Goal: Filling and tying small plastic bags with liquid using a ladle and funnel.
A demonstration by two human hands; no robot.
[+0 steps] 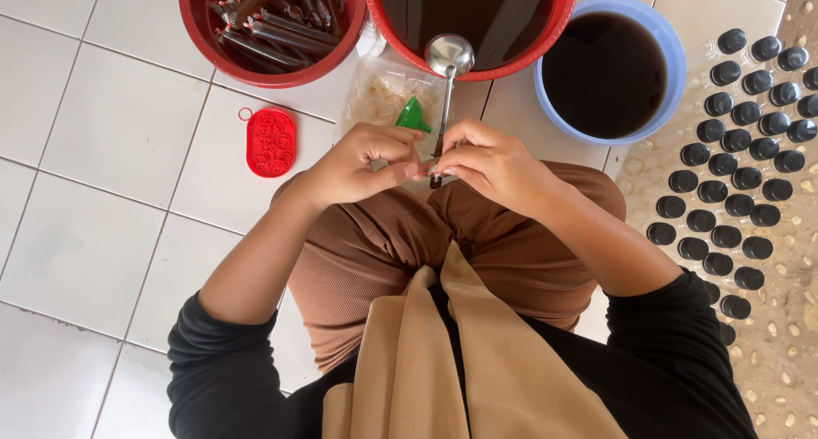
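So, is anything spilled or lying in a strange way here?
No spill shows. One oddity: the metal ladle lies across the rim of the red basin, its handle running down to the left hand and right hand.

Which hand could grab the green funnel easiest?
Probably the left hand: the green funnel sits just beyond its fingers. The right hand lies beside the ladle handle.

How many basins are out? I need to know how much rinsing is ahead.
3: a red basin of filled tubes top left, a red basin of dark liquid top centre, a blue basin of dark liquid right. Others may lie out of frame.
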